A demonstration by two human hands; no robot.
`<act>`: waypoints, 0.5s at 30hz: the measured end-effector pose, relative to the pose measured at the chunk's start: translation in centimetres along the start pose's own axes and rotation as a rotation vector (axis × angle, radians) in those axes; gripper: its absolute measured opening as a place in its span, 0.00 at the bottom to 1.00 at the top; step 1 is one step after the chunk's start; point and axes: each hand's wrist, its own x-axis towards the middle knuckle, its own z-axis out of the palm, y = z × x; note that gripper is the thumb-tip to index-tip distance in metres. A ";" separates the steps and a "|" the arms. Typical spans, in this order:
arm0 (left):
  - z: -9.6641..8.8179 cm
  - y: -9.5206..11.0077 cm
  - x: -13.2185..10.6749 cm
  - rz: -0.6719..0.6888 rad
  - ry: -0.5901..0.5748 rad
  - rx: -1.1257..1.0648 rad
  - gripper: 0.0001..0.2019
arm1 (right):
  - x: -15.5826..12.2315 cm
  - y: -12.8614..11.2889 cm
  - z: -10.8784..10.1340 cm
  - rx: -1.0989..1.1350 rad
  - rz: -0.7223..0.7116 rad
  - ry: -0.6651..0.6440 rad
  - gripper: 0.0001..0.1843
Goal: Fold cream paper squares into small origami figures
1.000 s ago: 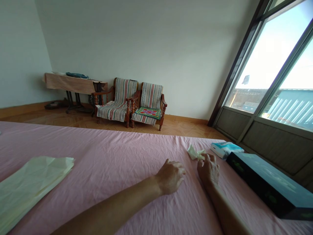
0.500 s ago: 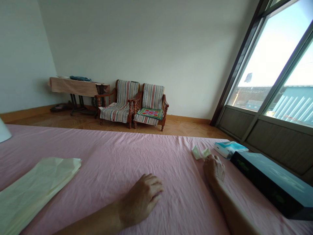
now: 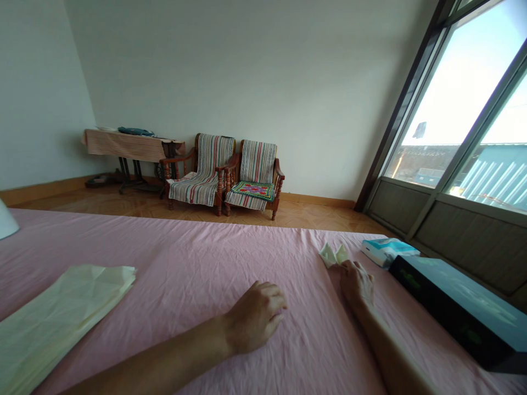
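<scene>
My right hand point(image 3: 356, 281) reaches forward at the right, fingertips closed on the near edge of a small folded paper point(image 3: 332, 255). It is pale yellow-green with two pointed parts standing up. To its left, my left hand point(image 3: 258, 316) is over the pink sheet point(image 3: 197, 263), fingers curled in and nothing visible in them; its palm is hidden. Sheets of the same pale paper point(image 3: 61, 312) lie in a stack at the left, apart from both hands.
A dark box point(image 3: 457, 307) lies right of my right hand, with a blue-and-white packet point(image 3: 389, 249) just beyond it. Part of a white object point(image 3: 6, 222) shows at the left edge. Two wooden chairs point(image 3: 251, 175) and a cloth-covered table point(image 3: 123, 145) stand by the wall.
My left hand has moved right and slightly forward, towards the right hand. My right hand and the folded paper have shifted a little left, and both its points show more clearly.
</scene>
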 end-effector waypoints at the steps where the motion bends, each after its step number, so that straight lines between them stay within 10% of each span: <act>1: 0.4 -0.3 1.2 0.011 0.005 0.004 0.06 | 0.0 0.0 0.0 0.001 -0.002 -0.001 0.16; 15: 7.6 -2.3 18.6 0.019 0.071 -0.054 0.14 | -0.5 -0.1 -0.1 -0.034 -0.053 0.039 0.15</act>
